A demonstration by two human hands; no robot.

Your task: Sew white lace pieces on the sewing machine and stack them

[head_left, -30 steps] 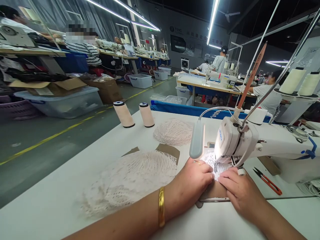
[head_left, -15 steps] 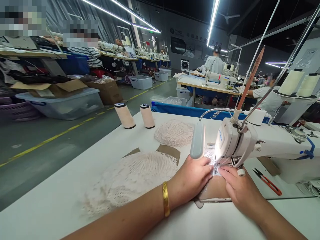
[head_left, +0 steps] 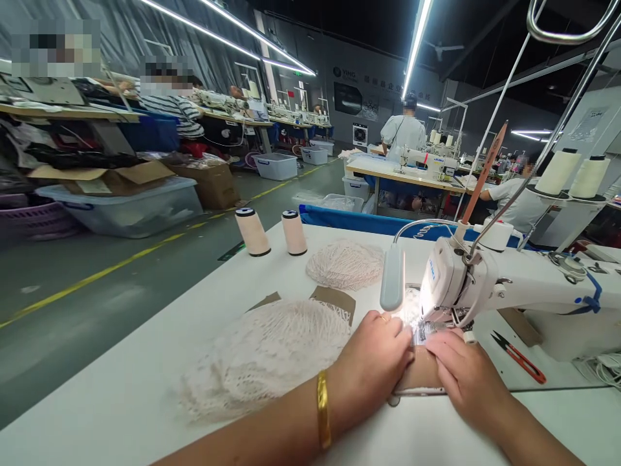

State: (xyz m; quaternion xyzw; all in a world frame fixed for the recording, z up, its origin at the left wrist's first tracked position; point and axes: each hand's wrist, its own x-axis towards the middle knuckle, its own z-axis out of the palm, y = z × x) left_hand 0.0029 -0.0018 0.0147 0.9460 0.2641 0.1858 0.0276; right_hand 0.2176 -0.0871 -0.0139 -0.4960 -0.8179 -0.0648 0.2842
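A white sewing machine (head_left: 439, 272) stands at the right, its lamp (head_left: 392, 278) shining beside the needle area. White lace fabric (head_left: 412, 304) lies under the lit presser foot. My left hand (head_left: 381, 346), with a gold bangle at the wrist, is closed on the lace just left of the foot. On the right side of the foot, my right hand (head_left: 463, 362) has its fingers together, pressed on the lace edge. Its fingertips and the needle partly hide each other. A large pile of off-white lace (head_left: 272, 356) is by my left forearm; a smaller lace pile (head_left: 344, 264) sits behind it.
Two thread cones (head_left: 252, 232) stand at the table's far left edge. Red-handled thread snips (head_left: 519, 357) lie right of my right hand. Brown card pieces (head_left: 334, 301) stick out behind the lace. Beyond the table are plastic bins (head_left: 130, 204) and people at other machines.
The view has shifted slightly, so the table and machine sit a little lower and further right. Both hands stay at the presser foot; my left fingers are drawn in more.
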